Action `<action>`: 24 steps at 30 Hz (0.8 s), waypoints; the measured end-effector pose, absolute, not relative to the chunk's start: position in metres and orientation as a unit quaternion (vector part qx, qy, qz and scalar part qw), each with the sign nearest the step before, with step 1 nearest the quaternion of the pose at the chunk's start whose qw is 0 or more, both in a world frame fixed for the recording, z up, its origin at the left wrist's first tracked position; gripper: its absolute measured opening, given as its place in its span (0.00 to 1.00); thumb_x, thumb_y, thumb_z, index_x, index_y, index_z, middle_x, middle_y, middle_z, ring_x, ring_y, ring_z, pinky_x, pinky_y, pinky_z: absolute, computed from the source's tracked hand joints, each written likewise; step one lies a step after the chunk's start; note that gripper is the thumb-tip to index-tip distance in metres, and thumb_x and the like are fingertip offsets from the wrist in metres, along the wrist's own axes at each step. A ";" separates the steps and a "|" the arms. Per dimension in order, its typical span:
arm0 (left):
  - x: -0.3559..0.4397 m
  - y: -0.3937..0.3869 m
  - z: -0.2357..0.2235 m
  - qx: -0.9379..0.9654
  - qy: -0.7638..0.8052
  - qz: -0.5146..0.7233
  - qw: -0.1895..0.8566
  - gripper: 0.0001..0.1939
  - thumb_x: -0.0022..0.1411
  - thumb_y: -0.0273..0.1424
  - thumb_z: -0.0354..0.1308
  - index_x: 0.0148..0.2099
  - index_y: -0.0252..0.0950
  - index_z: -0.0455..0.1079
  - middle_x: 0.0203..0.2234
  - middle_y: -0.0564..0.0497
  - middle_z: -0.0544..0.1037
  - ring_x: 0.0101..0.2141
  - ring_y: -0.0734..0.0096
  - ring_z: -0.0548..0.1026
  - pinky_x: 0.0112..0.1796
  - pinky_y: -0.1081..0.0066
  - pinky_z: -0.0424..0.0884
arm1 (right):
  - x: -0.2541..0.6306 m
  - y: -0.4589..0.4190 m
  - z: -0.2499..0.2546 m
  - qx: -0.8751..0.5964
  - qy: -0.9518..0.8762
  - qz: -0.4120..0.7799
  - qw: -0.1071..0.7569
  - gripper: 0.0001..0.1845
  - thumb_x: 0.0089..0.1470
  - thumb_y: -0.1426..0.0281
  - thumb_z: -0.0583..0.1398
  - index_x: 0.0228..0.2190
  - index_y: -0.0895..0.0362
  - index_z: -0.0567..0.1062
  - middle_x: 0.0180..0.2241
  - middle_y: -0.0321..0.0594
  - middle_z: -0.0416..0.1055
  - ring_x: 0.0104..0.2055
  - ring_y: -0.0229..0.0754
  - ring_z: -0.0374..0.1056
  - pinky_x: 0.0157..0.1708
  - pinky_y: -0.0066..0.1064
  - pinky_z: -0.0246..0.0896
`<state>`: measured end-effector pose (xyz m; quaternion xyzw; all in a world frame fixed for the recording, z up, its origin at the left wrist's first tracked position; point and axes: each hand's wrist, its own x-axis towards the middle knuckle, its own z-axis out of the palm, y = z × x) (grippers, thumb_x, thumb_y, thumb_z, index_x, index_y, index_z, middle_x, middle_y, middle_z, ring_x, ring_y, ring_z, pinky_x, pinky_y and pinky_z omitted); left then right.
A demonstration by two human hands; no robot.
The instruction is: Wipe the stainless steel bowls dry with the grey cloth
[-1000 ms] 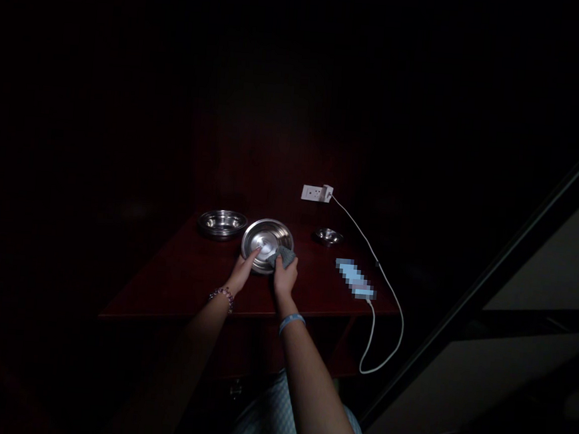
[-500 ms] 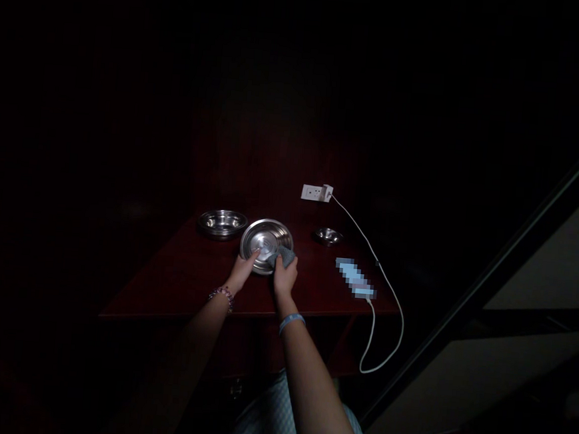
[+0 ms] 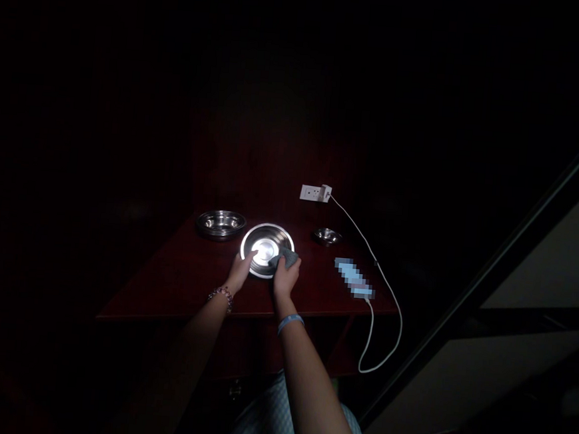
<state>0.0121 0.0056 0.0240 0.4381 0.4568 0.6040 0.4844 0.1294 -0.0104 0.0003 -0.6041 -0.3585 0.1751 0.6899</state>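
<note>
A shiny steel plate (image 3: 266,240) lies on the dark red wooden table (image 3: 189,282), reflecting a bright spot of light. My left hand (image 3: 240,271) grips its near left rim, thumb resting inside the plate. My right hand (image 3: 285,277) is closed on a grey cloth (image 3: 287,257) pressed against the plate's near right edge. A beaded bracelet circles my left wrist and a pale blue band my right wrist.
A second steel bowl (image 3: 221,223) sits left of the plate, a small steel bowl (image 3: 327,235) to its right. A phone (image 3: 354,278) lies near the table's right edge, its white cable (image 3: 383,298) running to a wall socket (image 3: 316,192). The room is very dark.
The plate has tipped flatter toward the table and now glares brightly in its centre. My right hand with the cloth has shifted slightly right along the rim.
</note>
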 end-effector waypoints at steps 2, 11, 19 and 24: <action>0.011 0.005 0.024 0.446 0.446 0.607 0.483 0.17 0.61 0.33 0.61 0.50 0.30 0.73 0.49 0.39 0.81 0.52 0.53 0.77 0.56 0.61 0.69 | 0.130 -0.010 0.000 -0.603 -0.360 0.176 0.689 0.14 0.54 0.63 0.57 0.41 0.56 0.69 0.44 0.50 0.76 0.45 0.50 0.74 0.48 0.39 0.67; 0.012 0.007 0.019 0.460 0.394 0.621 0.497 0.17 0.63 0.35 0.59 0.50 0.29 0.74 0.50 0.39 0.80 0.55 0.53 0.75 0.59 0.59 0.65 | 0.130 -0.005 -0.004 -0.584 -0.376 0.163 0.701 0.16 0.55 0.62 0.56 0.44 0.56 0.69 0.43 0.47 0.76 0.45 0.48 0.73 0.46 0.35 0.66; 0.012 0.006 0.020 0.483 0.365 0.626 0.492 0.21 0.65 0.34 0.56 0.58 0.33 0.70 0.56 0.43 0.76 0.59 0.57 0.71 0.62 0.61 0.61 | 0.130 -0.002 -0.006 -0.591 -0.356 0.160 0.706 0.12 0.57 0.64 0.56 0.42 0.56 0.68 0.44 0.50 0.76 0.46 0.49 0.74 0.48 0.37 0.66; 0.014 0.008 0.016 0.509 0.361 0.602 0.498 0.24 0.63 0.34 0.58 0.59 0.33 0.69 0.57 0.41 0.75 0.58 0.57 0.71 0.61 0.61 0.62 | 0.131 0.000 -0.007 -0.591 -0.353 0.154 0.708 0.12 0.58 0.63 0.54 0.41 0.56 0.68 0.46 0.52 0.76 0.49 0.49 0.74 0.51 0.38 0.65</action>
